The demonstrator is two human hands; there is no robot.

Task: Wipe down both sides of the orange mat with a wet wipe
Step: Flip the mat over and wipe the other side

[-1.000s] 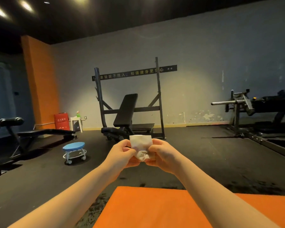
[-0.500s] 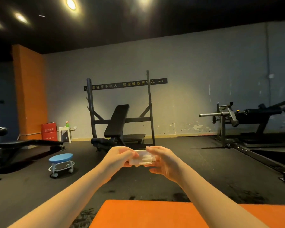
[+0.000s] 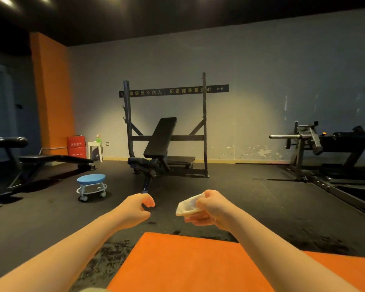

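The orange mat lies flat on the dark gym floor at the bottom of the view, under my forearms. My right hand is held above the floor beyond the mat's far edge and grips a folded white wet wipe between thumb and fingers. My left hand hovers a short way to the left of the wipe, fingers loosely curled, holding nothing.
A blue stool on wheels stands to the left. An incline bench in a black rack is straight ahead. A flat bench sits at the left and a lever machine at the right. A red box stands by the wall.
Both hands held and folded the wipe together before. Now my left hand has let go and moved left, and my right hand alone holds the wipe, lower and to the right.
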